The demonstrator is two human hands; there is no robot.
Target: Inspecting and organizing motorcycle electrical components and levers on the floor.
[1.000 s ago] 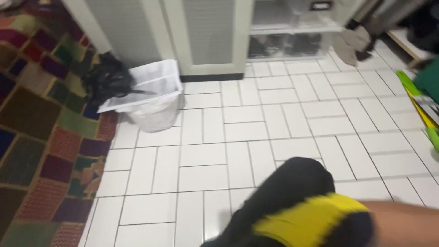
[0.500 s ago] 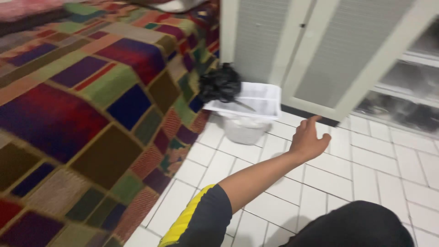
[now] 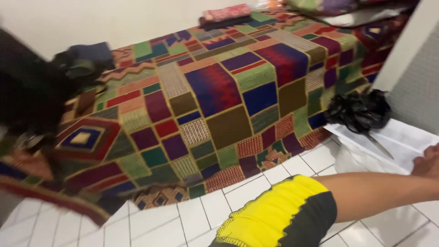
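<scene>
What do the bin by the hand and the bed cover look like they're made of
The bin looks like white plastic lined with a thin white bag, smooth and creased. The bed cover looks like woven fabric, matte, with textured patchwork blocks. The right hand touches the liner.

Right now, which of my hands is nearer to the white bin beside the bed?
Left. Your left hand rests at the white bin, on or just over its rim at the picture's edge. Your right hand is not in view.

packages: none in view | labels: none | signs: none | screens: none | bed, floor only
</scene>
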